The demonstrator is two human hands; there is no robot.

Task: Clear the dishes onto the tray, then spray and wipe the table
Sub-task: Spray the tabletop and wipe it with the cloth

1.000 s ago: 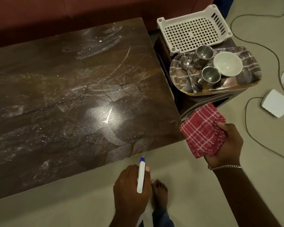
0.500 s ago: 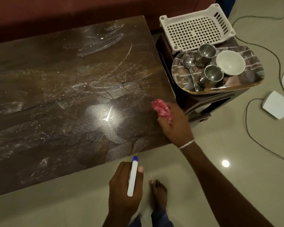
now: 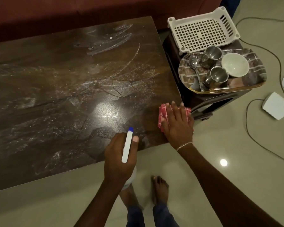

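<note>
Your right hand (image 3: 177,126) lies flat on the cloth (image 3: 162,114), fingers straight and spread, pressing it onto the table (image 3: 64,95) at the near right corner. The cloth is red-and-white checked and bunched under the palm, showing mostly on the hand's left side. There is a bracelet (image 3: 184,145) on that wrist. Your left hand (image 3: 120,154) is curled round the bottle (image 3: 127,145); its white head with a blue tip points over the near table edge, thumb alongside it, and the body is mostly hidden below the hand. The tabletop is dark wood, streaked and speckled white across most of its width, with a bright glare patch near the middle. The tray (image 3: 256,63) sits on a dark stand (image 3: 210,102) just beside the table's right end. On the tray are two steel cups (image 3: 218,75), a white bowl (image 3: 234,64) touching the nearer cup, and a spoon (image 3: 193,63) along the left side. A white perforated basket (image 3: 202,32) sits behind the tray, its near edge overlapping the tray's rim.
</note>
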